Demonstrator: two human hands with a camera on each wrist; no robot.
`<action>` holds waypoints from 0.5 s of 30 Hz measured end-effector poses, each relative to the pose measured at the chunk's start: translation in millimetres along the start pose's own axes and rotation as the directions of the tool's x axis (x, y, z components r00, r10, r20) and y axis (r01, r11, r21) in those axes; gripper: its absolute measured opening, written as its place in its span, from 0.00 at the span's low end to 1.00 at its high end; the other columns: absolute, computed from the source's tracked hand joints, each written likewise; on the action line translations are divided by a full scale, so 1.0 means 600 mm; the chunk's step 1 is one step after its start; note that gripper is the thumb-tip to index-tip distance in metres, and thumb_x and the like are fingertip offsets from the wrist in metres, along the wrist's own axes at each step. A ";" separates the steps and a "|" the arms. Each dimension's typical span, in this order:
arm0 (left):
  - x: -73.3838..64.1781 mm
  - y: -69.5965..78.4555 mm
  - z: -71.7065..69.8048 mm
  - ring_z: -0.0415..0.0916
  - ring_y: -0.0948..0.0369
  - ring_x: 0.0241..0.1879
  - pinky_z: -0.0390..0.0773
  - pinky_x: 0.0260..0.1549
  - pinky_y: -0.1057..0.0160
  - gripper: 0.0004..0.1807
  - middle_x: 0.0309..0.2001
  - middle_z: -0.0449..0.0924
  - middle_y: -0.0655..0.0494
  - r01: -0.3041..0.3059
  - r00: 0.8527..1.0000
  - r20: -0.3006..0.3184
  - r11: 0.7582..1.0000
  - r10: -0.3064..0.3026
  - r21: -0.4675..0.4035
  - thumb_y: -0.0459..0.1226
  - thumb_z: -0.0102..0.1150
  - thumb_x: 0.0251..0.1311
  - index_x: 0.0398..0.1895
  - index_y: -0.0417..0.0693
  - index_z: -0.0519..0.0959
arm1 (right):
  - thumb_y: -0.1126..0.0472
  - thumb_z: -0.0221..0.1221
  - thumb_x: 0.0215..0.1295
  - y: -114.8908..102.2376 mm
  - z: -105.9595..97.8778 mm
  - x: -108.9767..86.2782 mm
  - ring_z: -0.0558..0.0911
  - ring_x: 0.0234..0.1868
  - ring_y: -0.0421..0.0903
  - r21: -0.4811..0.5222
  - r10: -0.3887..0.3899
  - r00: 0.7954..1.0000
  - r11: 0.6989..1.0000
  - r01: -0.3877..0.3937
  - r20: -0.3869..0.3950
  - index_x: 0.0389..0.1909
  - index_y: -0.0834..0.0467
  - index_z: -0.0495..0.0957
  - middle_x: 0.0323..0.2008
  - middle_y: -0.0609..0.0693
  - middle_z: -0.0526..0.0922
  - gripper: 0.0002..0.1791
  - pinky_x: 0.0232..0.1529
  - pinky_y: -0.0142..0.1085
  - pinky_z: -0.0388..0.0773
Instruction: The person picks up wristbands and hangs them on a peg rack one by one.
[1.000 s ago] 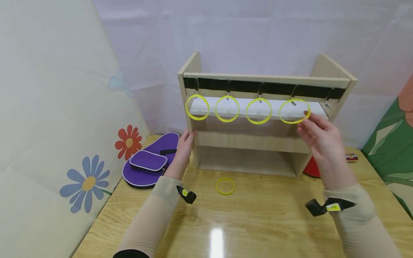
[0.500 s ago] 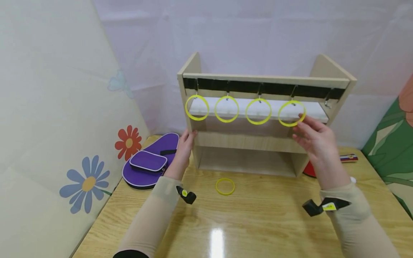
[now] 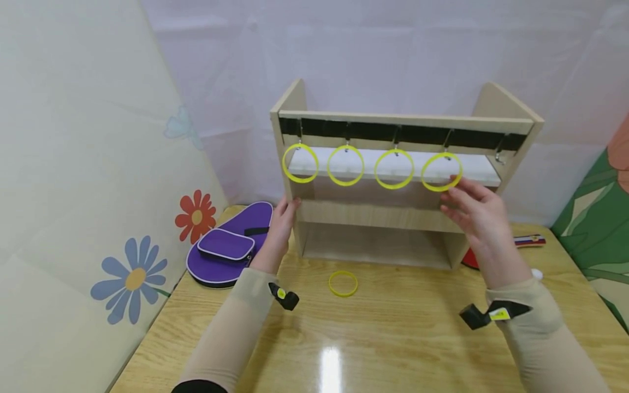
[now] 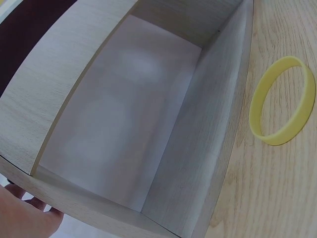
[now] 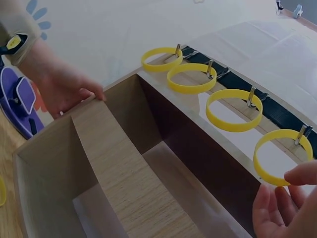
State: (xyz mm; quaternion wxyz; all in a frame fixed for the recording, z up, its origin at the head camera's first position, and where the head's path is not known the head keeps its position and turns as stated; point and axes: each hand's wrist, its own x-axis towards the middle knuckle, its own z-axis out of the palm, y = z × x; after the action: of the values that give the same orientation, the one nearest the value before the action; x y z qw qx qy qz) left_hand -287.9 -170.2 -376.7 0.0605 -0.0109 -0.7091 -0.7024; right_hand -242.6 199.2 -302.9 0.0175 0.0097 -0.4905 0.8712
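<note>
Several yellow wristbands hang in a row from metal hooks on the front of a small wooden shelf (image 3: 373, 214). At the lower right edge of the fourth wristband (image 3: 432, 189), my right hand (image 3: 484, 215) pinches the band between thumb and fingers. That wristband (image 5: 262, 171) is looped over its hook in the right wrist view. My left hand (image 3: 280, 229) holds the shelf's left side panel, its thumb at the front edge; the fingertips (image 4: 34, 203) show behind the panel in the left wrist view. Another wristband (image 4: 292, 131) lies on the table before the shelf.
The rightmost hook (image 3: 499, 158) carries no band. A purple paddle case (image 3: 226, 245) lies left of the shelf on the wooden table (image 3: 393, 338). Right of it are a partly hidden red paddle (image 3: 470, 259) and a white ball (image 3: 537, 273).
My right hand has moved left and slightly down with the fourth wristband, which now hangs rounder below its hook. The white ball has come into view. My left hand stays put.
</note>
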 end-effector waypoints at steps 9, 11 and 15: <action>0.017 -0.021 -0.002 0.68 0.52 0.59 0.63 0.64 0.52 0.26 0.64 0.70 0.38 -0.002 1.000 -0.009 1.000 0.001 -0.013 0.40 0.42 0.74 0.74 0.49 0.63 | 0.65 0.68 0.59 0.009 -0.007 -0.002 0.84 0.38 0.39 -0.095 0.037 0.998 0.995 -0.041 -0.042 0.46 0.51 0.82 0.41 0.44 0.85 0.15 0.40 0.31 0.83; 0.024 -0.031 -0.003 0.68 0.53 0.59 0.63 0.64 0.53 0.26 0.64 0.71 0.39 -0.007 1.000 -0.014 1.000 0.006 -0.019 0.41 0.42 0.74 0.74 0.51 0.64 | 0.66 0.66 0.61 0.016 -0.009 -0.003 0.84 0.37 0.39 -0.101 0.043 0.998 0.994 -0.047 -0.033 0.44 0.51 0.82 0.39 0.44 0.85 0.12 0.39 0.31 0.83; 0.026 -0.038 -0.003 0.69 0.53 0.58 0.64 0.63 0.53 0.26 0.63 0.72 0.40 -0.023 1.000 -0.021 1.000 0.023 -0.017 0.42 0.43 0.74 0.73 0.53 0.64 | 0.66 0.64 0.63 0.035 -0.009 -0.005 0.84 0.36 0.38 -0.132 0.064 0.998 0.989 -0.065 -0.009 0.42 0.50 0.82 0.36 0.43 0.85 0.09 0.37 0.31 0.83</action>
State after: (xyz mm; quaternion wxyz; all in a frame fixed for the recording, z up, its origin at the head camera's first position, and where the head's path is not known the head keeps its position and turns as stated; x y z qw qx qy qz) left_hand -305.5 -173.4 -397.6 0.0756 -0.0123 -0.7024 -0.7077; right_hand -240.5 192.9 -324.1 -0.0089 -0.0095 -0.5472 0.8369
